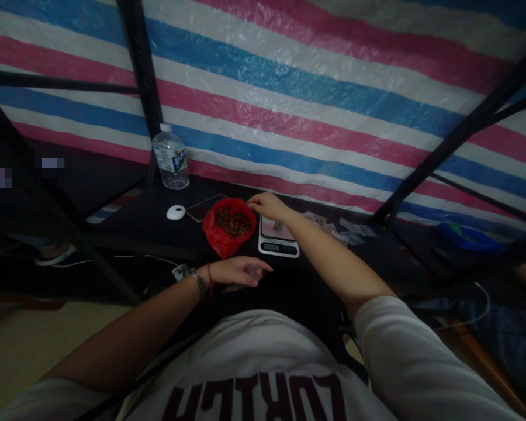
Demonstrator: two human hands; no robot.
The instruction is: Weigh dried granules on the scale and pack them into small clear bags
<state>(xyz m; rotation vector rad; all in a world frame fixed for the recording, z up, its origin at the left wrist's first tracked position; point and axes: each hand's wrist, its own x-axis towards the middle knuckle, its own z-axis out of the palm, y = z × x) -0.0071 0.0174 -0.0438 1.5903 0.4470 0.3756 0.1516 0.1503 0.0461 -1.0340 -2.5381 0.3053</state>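
One clear packet point(256, 271) is sitting in the left hand point(233, 271) below centre; the right hand point(269, 206), grip unclear, should be avoiding pressing the scale point(279, 248).

My one view looks from my head, forward and down, wide across the black bench point(129, 225). My pale shirt point(263, 339) fills the bottom edge, nearest the lens; my left grip point(236, 271) and right grip point(268, 206) sit at middle range, near the centre; the striped sheet point(289, 93) beyond the bench closes the top.
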